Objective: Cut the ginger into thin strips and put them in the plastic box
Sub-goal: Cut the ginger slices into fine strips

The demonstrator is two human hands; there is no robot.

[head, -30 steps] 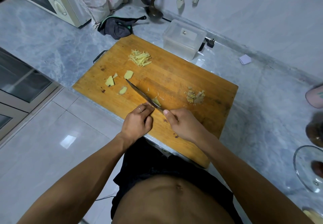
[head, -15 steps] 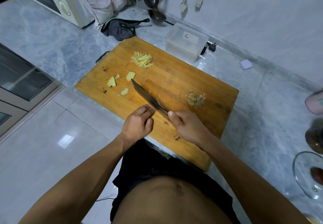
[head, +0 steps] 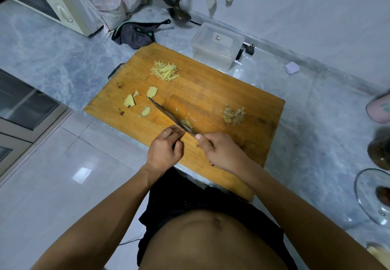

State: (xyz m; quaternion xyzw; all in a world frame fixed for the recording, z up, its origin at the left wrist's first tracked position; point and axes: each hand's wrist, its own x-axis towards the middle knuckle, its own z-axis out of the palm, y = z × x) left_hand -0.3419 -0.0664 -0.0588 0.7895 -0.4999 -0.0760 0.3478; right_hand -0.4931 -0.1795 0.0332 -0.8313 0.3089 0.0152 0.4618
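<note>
Right hand point(head: 221, 152) had the knife point(head: 168, 114) by its handle, fingers wrapped round it, thumb laid forward toward the blade. The blade ran from that grip diagonally out across the cutting board point(head: 211, 92), tip toward the board's left edge, edge down on the wood. Left hand point(head: 165, 148) sat just beside the blade near the board's front edge, fingers curled down over a small piece of ginger point(head: 186, 123), pinning it right against the steel; a ring showed on one finger. A few thin slivers lay just past the blade.

Out from there: three ginger slices point(head: 145, 103) lay near the board's left edge, the nearest just beside the knife tip. A heap of ginger strips point(head: 165, 71) rested toward the far left corner, well apart from the hands. A pile of trimmings point(head: 233, 114) sat toward the right edge. The board's middle and its far right corner showed bare wood.

The plastic box point(head: 217, 46) stood on the counter point(head: 52, 58), touching or just off the board's far edge, with no ginger visible in it. A dark cloth point(head: 135, 36) lay beyond the far left corner, a glass lid point(head: 371, 196) near the counter's right side.
</note>
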